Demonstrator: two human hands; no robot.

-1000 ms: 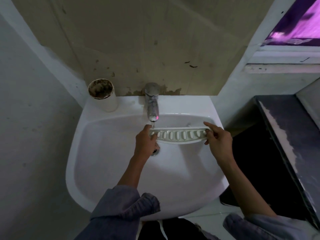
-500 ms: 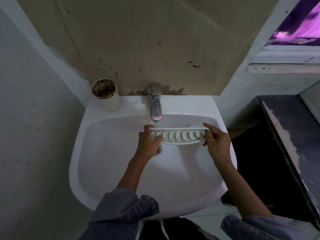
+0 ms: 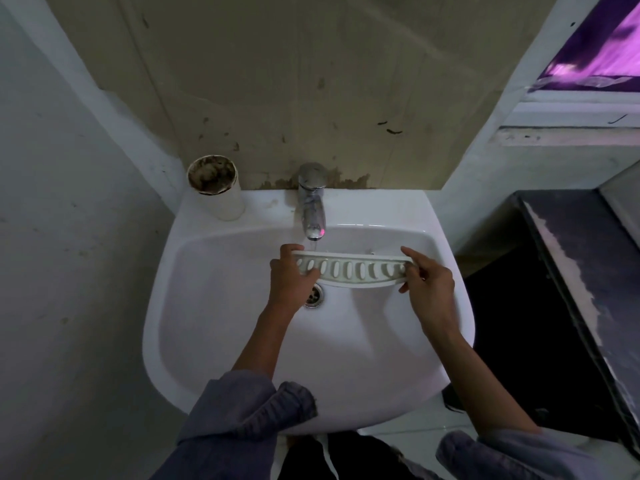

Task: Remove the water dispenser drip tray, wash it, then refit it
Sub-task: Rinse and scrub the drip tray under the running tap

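A small, plain washroom corner. A white ceramic wash basin [image 3: 381, 209] is fixed to the wall, with a chrome tap [image 3: 312, 206] running water and a metal drain [image 3: 314, 296] in the bowl. A white cup [image 3: 216, 188], grimy inside, stands on the basin's back ledge. Behind is a stained beige wall panel [image 3: 311, 81] between white plastered walls. A window [image 3: 595, 46] shows at upper right, above a dark slab [image 3: 588, 271].
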